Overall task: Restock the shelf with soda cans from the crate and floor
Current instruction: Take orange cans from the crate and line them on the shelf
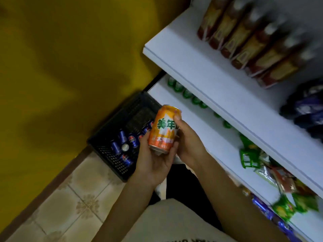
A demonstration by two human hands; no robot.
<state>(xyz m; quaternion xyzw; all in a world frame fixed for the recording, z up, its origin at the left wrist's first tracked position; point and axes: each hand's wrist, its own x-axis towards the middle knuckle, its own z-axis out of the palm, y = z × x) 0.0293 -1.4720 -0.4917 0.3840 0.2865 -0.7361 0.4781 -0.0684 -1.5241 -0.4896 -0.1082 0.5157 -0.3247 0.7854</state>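
Head view: I see 1 orange soda can [163, 130] held in 2 hands over the black crate [111, 137].
Left hand [153, 159] cups its base with fingers curled under; right hand [188, 144] wraps the side, thumb on the label. Its long axis stands near upright, top tipped slightly toward the white shelf [201, 67]. Blue cans [122, 138] lie in the crate.

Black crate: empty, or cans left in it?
Not empty. Several blue cans lie in the black crate, mostly on their sides; one shows its silver end. The held orange can hides part, so no exact count.
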